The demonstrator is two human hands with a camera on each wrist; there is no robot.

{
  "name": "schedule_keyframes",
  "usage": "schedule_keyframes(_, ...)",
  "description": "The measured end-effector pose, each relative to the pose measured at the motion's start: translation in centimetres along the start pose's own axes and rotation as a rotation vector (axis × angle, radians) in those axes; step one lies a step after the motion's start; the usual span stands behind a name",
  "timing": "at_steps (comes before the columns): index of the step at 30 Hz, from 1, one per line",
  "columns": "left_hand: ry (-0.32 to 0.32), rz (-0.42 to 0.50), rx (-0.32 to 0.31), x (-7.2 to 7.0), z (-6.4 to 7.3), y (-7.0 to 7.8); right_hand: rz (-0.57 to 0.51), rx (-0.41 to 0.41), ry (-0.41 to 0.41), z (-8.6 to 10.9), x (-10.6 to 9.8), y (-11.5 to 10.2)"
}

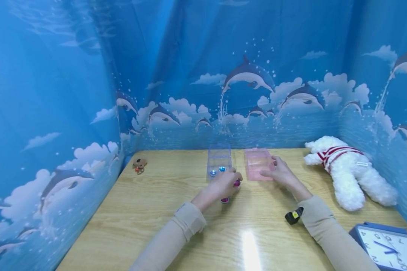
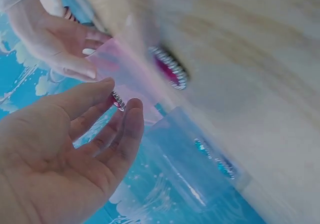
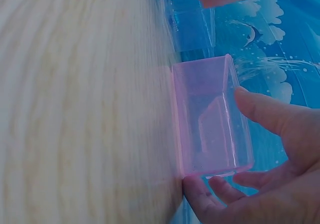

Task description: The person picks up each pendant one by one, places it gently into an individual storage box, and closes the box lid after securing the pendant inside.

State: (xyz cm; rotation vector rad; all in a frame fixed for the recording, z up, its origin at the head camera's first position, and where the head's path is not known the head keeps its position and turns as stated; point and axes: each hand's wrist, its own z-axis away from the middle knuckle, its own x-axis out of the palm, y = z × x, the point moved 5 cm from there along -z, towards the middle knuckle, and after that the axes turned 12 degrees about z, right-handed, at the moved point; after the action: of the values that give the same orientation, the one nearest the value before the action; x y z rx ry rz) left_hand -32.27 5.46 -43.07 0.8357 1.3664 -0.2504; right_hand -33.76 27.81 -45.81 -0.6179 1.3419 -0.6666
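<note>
My left hand [image 1: 225, 183] pinches a pink gem with a beaded silver edge [image 2: 118, 101] between thumb and fingertips. Beneath that hand, a second pink gem [image 1: 224, 200] lies on the table. Just beyond it stands a clear blue-violet plastic box [image 1: 219, 152], with two blue gems [image 1: 222, 169] at its near end. My right hand [image 1: 280, 172] holds a clear pink compartment box [image 1: 259, 175] by its right side. In the right wrist view the thumb is at the upper rim of the pink box [image 3: 210, 119] and the fingers are along its side and base.
A white plush toy in a striped top [image 1: 346, 165] lies at the right. The blue-framed clock [image 1: 386, 248] occupies the near right corner. At the far left of the wooden table [image 1: 149, 218] lies a small brown trinket [image 1: 140, 164]. Dolphin-print curtains [image 1: 190, 75] hang around the table.
</note>
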Motion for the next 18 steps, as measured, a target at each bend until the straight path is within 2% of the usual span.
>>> schedule_keyframes(5,0.044,0.093,0.012,-1.2,-0.4,0.5,-0.039,0.003,0.004,0.0,0.0,0.0)
schedule_keyframes(13,0.102,0.121,0.073,-2.3,-1.9,0.7,-0.049,0.003,0.018,0.2,0.0,0.2)
schedule_keyframes(18,0.141,0.149,0.085,-2.8,-3.0,0.7,-0.054,0.000,0.020,0.1,0.1,0.1)
